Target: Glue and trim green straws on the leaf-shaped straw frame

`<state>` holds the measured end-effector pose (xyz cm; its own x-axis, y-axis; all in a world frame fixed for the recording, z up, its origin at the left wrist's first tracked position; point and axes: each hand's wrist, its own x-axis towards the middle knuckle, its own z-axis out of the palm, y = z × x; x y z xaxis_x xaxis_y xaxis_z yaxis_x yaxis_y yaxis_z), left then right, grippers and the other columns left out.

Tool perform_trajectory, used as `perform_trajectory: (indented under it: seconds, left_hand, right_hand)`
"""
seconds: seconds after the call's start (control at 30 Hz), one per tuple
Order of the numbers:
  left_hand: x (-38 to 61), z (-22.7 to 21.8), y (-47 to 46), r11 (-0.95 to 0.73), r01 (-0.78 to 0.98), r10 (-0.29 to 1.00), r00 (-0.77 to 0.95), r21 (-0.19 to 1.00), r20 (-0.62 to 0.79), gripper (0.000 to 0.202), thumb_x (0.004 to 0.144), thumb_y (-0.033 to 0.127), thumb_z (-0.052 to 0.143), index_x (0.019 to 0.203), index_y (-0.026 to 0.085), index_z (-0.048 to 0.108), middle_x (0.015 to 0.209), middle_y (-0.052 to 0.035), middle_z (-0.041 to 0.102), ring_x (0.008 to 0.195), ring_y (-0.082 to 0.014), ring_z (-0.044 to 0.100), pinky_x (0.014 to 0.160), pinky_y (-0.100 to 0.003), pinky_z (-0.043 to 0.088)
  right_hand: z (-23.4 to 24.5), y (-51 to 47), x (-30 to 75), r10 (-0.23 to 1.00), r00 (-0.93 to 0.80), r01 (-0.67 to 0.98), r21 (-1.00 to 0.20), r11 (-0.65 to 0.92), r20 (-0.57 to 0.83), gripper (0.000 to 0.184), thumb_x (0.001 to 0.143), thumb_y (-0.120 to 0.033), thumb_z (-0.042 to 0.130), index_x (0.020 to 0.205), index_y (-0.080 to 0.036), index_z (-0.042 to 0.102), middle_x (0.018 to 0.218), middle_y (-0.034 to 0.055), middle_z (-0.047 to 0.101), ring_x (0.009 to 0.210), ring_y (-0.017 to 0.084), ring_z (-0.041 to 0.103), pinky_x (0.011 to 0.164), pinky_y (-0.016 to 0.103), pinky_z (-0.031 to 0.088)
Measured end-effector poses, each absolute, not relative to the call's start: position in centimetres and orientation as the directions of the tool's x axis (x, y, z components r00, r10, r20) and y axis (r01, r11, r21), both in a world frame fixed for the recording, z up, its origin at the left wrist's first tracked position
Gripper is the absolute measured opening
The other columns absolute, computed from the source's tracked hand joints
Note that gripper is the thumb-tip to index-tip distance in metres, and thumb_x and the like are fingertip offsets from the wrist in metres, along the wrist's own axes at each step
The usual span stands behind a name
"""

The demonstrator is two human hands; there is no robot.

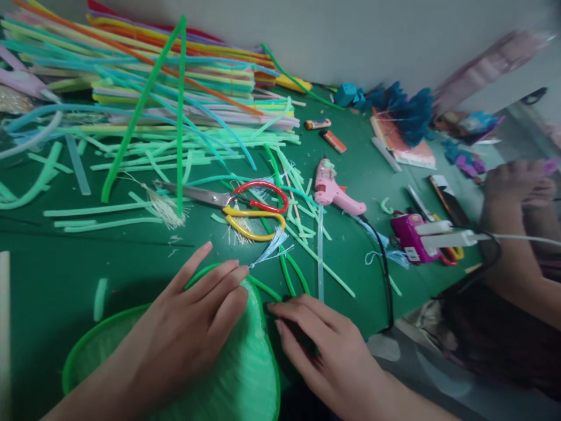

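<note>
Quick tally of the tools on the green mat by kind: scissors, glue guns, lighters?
Scissors: 1, red and yellow handles
Glue guns: 2, pink and magenta
Lighters: 2, and
Total: 5

- The left hand (188, 339) lies palm down, low in the view, with its forearm coming in from the bottom left corner.
- Its fingers (219, 280) are stretched out flat and held close together, pointing up and to the right; the thumb stands apart, angled upward on the left side.
- The right hand (324, 345) also lies palm down, with its forearm entering from the bottom right.
- Its fingers (289, 313) are slightly bent and point left, toward the left hand's fingertips.
- The two hands sit just beside each other, fingertips near but apart.
- Neither hand is closed around anything; both press flat, wrists low and roughly straight.
</note>
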<state>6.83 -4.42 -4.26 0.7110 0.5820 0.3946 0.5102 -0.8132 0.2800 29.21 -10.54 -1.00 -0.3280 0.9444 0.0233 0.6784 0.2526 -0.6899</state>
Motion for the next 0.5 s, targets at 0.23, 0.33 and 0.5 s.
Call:
perform_trajectory:
  seconds: [0.23, 0.33, 0.5]
  left_hand:
    - [6.8, -4.3, -4.5, -0.812, 0.501, 0.583, 0.712, 0.299, 0.392, 0.027, 0.100, 0.008, 0.039, 0.093, 0.015, 0.064, 0.116, -0.0094, 0.076, 0.116, -0.0234, 0.069, 0.128, -0.049, 0.018]
    - [6.8, -4.3, -4.4, -0.819, 0.495, 0.573, 0.719, 0.289, 0.392, 0.027, 0.100, 0.008, 0.040, 0.093, 0.015, 0.065, 0.117, -0.0098, 0.076, 0.116, -0.0237, 0.069, 0.128, -0.049, 0.018]
    - [6.8, -4.3, -4.4, -0.823, 0.491, 0.568, 0.719, 0.285, 0.400, 0.025, 0.100, 0.008, 0.041, 0.091, 0.015, 0.064, 0.116, -0.0106, 0.077, 0.115, -0.0244, 0.070, 0.128, -0.050, 0.019]
  right_hand:
    - [-1.7, -10.3, 29.1, 0.958, -0.257, 0.758, -0.587, 0.283, 0.130, 0.023, 0.096, -0.012, 0.059, 0.119, -0.018, 0.060, 0.110, 0.0094, 0.066, 0.103, 0.019, 0.066, 0.093, 0.033, 0.058]
    - [-2.2, -10.1, 29.0, 0.948, -0.286, 0.772, -0.553, 0.314, 0.139, 0.028, 0.097, -0.011, 0.058, 0.123, -0.017, 0.059, 0.113, 0.0106, 0.067, 0.105, 0.020, 0.065, 0.094, 0.035, 0.058]
    - [-2.3, -9.9, 28.7, 0.955, -0.274, 0.734, -0.618, 0.284, 0.113, 0.024, 0.097, -0.008, 0.056, 0.119, -0.016, 0.062, 0.103, 0.0076, 0.069, 0.095, 0.017, 0.066, 0.086, 0.030, 0.059]
